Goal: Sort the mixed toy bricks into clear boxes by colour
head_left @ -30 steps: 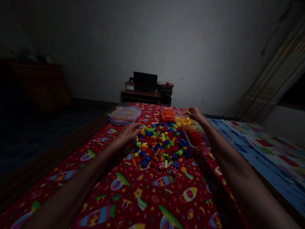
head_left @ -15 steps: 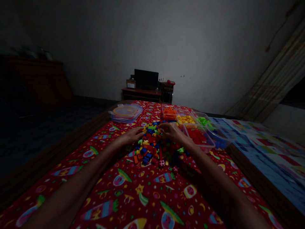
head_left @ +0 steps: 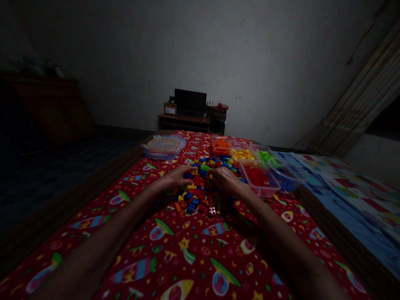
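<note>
While a bare left hand (head_left: 176, 177) and a bare right hand (head_left: 226, 181) meet, a heap of small multicoloured plastic bricks (head_left: 200, 187) lies under the fingers

Furthest left, a dark wooden bed frame (head_left: 78, 196) edges a red bedspread printed with rockets and stars (head_left: 187, 258), and the heap lies near its middle. At eleven o'clock from the heap sits a clear lidded plastic tub (head_left: 164, 148) with a round orange shape inside. The left hand is half open, fingers curved over the heap's left side. The right hand lies likewise on the right side, its fingertips near the left's. Whether either holds a brick cannot be told. Angled inward, they seem placed to hem the bricks in. Clear tubs of orange bricks (head_left: 221, 146), yellow bricks (head_left: 241, 155) and red bricks (head_left: 258, 177) run from twelve to two o'clock, their single colours seemingly kept apart from the mixed heap. Beyond, at two o'clock, is a clear tub of green and blue bricks (head_left: 281, 177). A dark monitor (head_left: 190, 102) stands on a low wooden shelf (head_left: 184, 122) against a grey wall (head_left: 265, 62). Far right hang a striped curtain (head_left: 359, 100) and, lower, a blue-and-white patterned mat (head_left: 353, 200).
</note>
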A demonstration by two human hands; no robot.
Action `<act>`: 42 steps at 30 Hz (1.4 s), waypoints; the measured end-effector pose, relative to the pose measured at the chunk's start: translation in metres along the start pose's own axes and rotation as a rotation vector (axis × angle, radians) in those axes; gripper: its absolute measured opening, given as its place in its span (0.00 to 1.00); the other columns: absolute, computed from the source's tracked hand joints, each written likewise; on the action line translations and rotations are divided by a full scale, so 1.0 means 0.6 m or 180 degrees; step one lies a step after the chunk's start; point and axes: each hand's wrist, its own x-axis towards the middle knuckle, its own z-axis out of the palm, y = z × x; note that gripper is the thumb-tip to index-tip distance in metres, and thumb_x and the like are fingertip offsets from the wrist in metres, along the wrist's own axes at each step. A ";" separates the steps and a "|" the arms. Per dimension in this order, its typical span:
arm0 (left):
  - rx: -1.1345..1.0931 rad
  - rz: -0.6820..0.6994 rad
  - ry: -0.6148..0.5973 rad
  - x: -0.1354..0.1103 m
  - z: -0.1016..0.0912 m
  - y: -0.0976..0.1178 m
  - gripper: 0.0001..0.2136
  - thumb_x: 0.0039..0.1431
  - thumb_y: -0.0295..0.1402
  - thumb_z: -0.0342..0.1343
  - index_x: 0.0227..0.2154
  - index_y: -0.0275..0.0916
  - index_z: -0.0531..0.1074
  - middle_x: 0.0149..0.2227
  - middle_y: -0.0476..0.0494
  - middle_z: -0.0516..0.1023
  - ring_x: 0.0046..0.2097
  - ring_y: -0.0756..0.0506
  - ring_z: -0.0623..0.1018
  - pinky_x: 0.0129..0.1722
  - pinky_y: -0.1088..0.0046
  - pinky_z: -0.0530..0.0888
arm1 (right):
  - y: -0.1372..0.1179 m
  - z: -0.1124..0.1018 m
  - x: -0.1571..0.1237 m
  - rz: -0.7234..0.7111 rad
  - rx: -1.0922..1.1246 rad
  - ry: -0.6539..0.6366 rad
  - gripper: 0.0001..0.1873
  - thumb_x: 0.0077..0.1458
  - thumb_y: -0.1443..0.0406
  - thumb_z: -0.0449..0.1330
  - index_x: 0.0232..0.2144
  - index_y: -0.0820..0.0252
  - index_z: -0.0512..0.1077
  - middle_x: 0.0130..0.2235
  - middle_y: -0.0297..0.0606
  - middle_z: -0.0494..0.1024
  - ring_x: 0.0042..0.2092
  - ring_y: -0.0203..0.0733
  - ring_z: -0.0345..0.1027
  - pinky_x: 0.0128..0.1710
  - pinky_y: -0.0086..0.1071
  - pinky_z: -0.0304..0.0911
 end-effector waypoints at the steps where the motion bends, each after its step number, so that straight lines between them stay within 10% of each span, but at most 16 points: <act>1: 0.0096 0.0023 0.0037 0.001 -0.001 0.003 0.27 0.47 0.36 0.57 0.53 0.36 0.66 0.53 0.37 0.71 0.52 0.40 0.71 0.53 0.65 0.66 | 0.003 -0.005 -0.004 0.0018 -0.0046 0.0056 0.13 0.56 0.69 0.51 0.41 0.62 0.73 0.33 0.42 0.75 0.32 0.36 0.65 0.31 0.27 0.52; 8: 0.0515 0.0275 0.0386 0.003 -0.023 0.038 0.12 0.52 0.34 0.54 0.39 0.40 0.76 0.44 0.42 0.76 0.46 0.43 0.74 0.48 0.68 0.69 | -0.004 -0.026 -0.016 0.0127 -0.0130 0.0503 0.16 0.56 0.71 0.50 0.44 0.62 0.71 0.32 0.40 0.76 0.30 0.35 0.64 0.29 0.27 0.49; 20: 0.0427 0.0310 -0.0201 -0.003 -0.013 0.054 0.13 0.50 0.31 0.51 0.38 0.38 0.75 0.37 0.44 0.79 0.38 0.46 0.76 0.39 0.74 0.69 | -0.076 0.015 -0.032 -0.0542 -0.0309 0.0088 0.13 0.57 0.61 0.55 0.42 0.60 0.72 0.34 0.42 0.75 0.34 0.37 0.63 0.32 0.28 0.52; 34: 0.0668 -0.0078 0.0526 -0.002 -0.022 0.060 0.11 0.47 0.30 0.51 0.33 0.37 0.74 0.35 0.44 0.73 0.36 0.46 0.72 0.36 0.73 0.70 | 0.040 -0.061 -0.032 0.0650 0.0085 0.0939 0.09 0.56 0.64 0.51 0.32 0.62 0.70 0.27 0.36 0.71 0.27 0.34 0.57 0.27 0.28 0.48; 42: 0.0571 -0.0087 0.0509 -0.001 -0.017 0.072 0.14 0.46 0.29 0.47 0.33 0.37 0.75 0.33 0.45 0.76 0.33 0.47 0.73 0.35 0.74 0.70 | 0.088 -0.009 -0.026 0.0586 -0.0270 0.0602 0.16 0.57 0.68 0.49 0.47 0.63 0.67 0.37 0.45 0.75 0.36 0.41 0.66 0.34 0.29 0.55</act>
